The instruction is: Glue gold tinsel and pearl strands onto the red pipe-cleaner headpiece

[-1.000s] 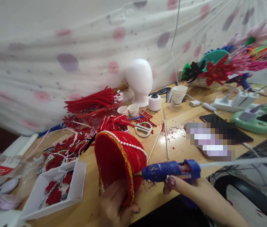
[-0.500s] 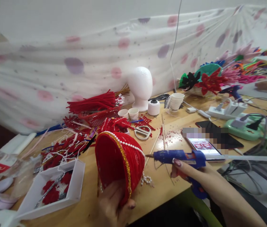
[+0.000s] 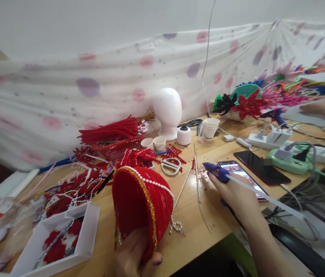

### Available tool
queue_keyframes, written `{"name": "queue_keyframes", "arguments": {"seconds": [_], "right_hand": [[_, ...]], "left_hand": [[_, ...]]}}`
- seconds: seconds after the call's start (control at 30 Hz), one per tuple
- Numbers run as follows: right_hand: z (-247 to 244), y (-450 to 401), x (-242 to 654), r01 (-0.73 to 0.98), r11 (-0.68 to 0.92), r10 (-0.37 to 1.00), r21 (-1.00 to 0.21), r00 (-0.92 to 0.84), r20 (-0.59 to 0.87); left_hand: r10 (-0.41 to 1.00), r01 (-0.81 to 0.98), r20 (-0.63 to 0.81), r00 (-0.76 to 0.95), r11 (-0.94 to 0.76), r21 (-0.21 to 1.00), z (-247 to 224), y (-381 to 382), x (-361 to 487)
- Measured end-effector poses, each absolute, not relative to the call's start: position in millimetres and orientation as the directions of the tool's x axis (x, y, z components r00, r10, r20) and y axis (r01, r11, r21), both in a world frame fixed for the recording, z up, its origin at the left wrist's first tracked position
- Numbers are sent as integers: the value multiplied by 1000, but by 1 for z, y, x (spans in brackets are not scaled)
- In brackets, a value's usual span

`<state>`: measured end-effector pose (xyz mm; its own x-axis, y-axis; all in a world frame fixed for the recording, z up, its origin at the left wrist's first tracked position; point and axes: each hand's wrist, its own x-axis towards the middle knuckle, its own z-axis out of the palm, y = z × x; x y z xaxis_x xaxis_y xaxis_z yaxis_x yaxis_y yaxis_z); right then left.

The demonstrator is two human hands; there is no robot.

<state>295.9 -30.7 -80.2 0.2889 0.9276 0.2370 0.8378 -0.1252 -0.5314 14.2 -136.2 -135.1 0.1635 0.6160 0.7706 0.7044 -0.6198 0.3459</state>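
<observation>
My left hand [image 3: 135, 254] grips the lower rim of a red cap-shaped headpiece [image 3: 159, 200], fingers inside its hollow and thumb outside. Gold glitter trim edges the opening, and a string of white pearl beads [image 3: 153, 180] runs over the outside, its loose end lying on the table beside the headpiece. My right hand [image 3: 237, 196] is closed around a blue hot glue gun [image 3: 216, 171], with a long translucent glue stick [image 3: 269, 200] out of its back. The gun is apart from the headpiece, over the table near a phone with a lit screen [image 3: 237, 173].
A white foam head [image 3: 166, 111] stands at the back by paper cups [image 3: 159, 144]. Scissors [image 3: 171, 166] lie behind the headpiece. At left is a white box [image 3: 89, 231] with red flowers. Power strips [image 3: 289, 161] and cables crowd the right; another person's hand [image 3: 315, 107] rests beyond.
My right hand has drawn the glue gun away from the headpiece's pearl string, back and to the right, and turned it. The left hand still holds the headpiece. The view has shifted slightly.
</observation>
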Motion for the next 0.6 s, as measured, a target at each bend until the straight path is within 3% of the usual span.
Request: {"name": "queue_keyframes", "arguments": {"seconds": [0.33,0.43,0.53,0.6], "right_hand": [[-92,-40,301,873,-202,919,-443,326,222],[-90,-74,309,916,-71,941,-394,193,279],[-77,-96,293,762,212,968,-611,-79,237],[-68,-97,268,592,334,940,-734,-148,308]], "left_hand": [[600,754,796,80,-559,346,-144,-137,19],[623,746,777,92,-560,360,-143,-138,17],[646,735,756,105,-563,379,-141,-139,18],[642,727,760,105,-571,382,-141,-138,19]]}}
